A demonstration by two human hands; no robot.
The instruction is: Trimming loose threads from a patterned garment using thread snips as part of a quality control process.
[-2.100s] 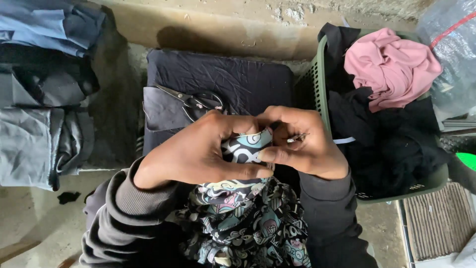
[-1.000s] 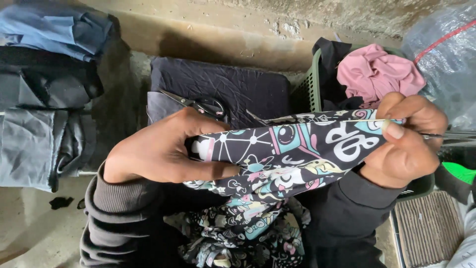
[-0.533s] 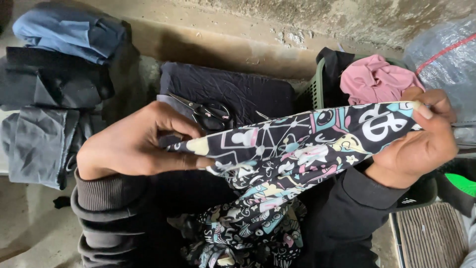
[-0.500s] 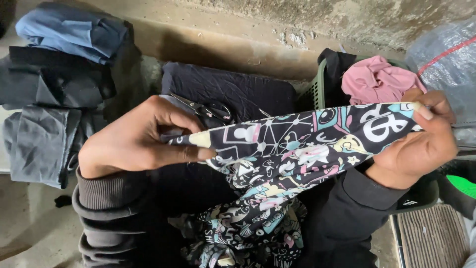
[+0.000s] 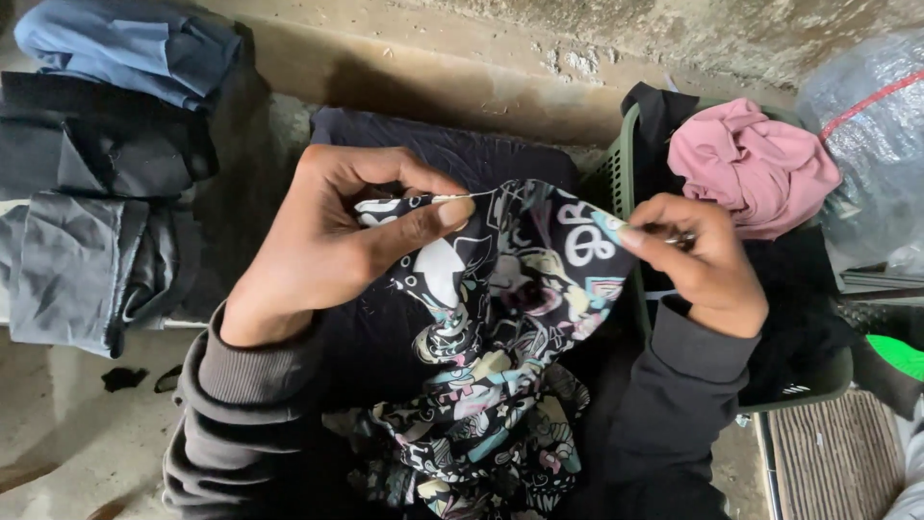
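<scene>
The left hand (image 5: pixel 332 241) pinches the upper edge of a black patterned cloth (image 5: pixel 491 347) at centre frame, thumb against forefinger, while the right hand (image 5: pixel 698 260), right of centre, grips the same edge between its fingertips, so the cloth hangs between them down to the lap. Behind it lies a dark cushion (image 5: pixel 452 159). At the left edge sits a stack of folded grey and blue garments (image 5: pixel 91 173). A green basket (image 5: pixel 626 183) at right holds dark clothes and a pink garment (image 5: pixel 756 164); a clear plastic bag (image 5: pixel 866 144) fills the upper right corner.
</scene>
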